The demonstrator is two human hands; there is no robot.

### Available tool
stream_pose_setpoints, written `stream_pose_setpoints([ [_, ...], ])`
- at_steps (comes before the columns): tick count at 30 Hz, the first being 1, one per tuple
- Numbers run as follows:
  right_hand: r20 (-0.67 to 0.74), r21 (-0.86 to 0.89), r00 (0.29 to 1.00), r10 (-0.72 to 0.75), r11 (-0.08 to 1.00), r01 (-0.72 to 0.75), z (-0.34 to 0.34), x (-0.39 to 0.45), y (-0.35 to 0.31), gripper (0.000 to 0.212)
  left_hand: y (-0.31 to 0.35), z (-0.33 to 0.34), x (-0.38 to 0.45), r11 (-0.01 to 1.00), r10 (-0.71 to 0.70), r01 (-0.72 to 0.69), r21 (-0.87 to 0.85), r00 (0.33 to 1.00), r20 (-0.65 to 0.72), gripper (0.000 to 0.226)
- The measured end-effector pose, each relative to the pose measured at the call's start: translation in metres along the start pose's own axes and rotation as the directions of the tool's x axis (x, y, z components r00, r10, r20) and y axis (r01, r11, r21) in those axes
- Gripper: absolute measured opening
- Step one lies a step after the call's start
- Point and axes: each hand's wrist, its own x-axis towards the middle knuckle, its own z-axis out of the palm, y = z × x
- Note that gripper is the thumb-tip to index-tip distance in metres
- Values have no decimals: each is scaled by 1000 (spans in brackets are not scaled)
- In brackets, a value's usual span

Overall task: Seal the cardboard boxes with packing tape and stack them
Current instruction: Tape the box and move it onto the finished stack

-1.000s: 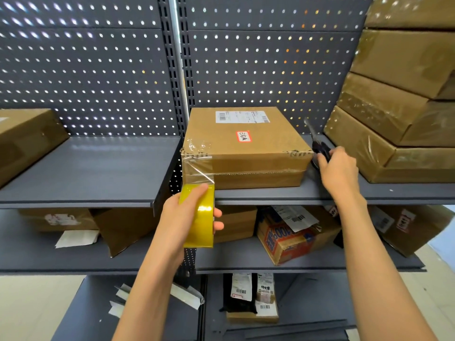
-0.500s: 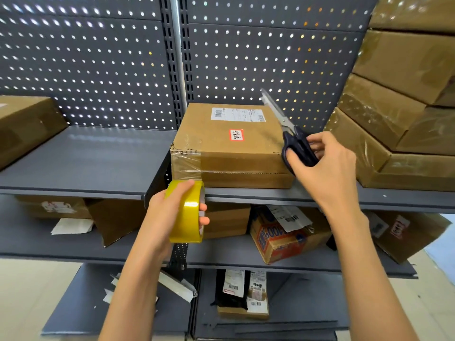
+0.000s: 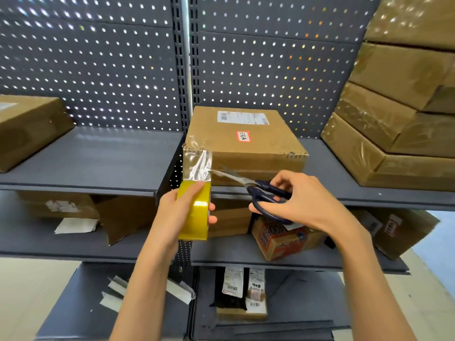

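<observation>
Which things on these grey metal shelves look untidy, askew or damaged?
The brown cardboard box being taped has a torn, crinkled near-left top corner. On the shelf below, an orange printed carton sits tilted with a loose label, and white paper scraps lie beside a leaning cardboard flap. More scraps litter the bottom shelf.

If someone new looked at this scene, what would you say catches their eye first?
Probably the bright yellow tape roll, gripped by the left hand just below the front left corner of the cardboard box on the middle shelf. Next, the dark-handled scissors in the right hand, blades open at the clear tape strip stretched between roll and box.
</observation>
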Motion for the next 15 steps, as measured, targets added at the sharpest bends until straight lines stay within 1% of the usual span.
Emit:
stream_pose_setpoints([
  [4,51,25,998,23,999,-25,8,3,-10,50,-4,-4,3,1000,-2,2,11,1000,20,36],
  [8,114,86,993,27,996,-37,13,11,-22,47,-7,-6,4,1000,0,0,-13,999,52,31],
  [10,144,78,989,28,996,-39,12,14,-28,46,-9,-7,5,1000,3,-2,-26,998,59,29],
  [15,143,50,990,-2,999,-5,10,22,-31,44,-11,-9,8,999,8,-5,-44,998,62,28],
])
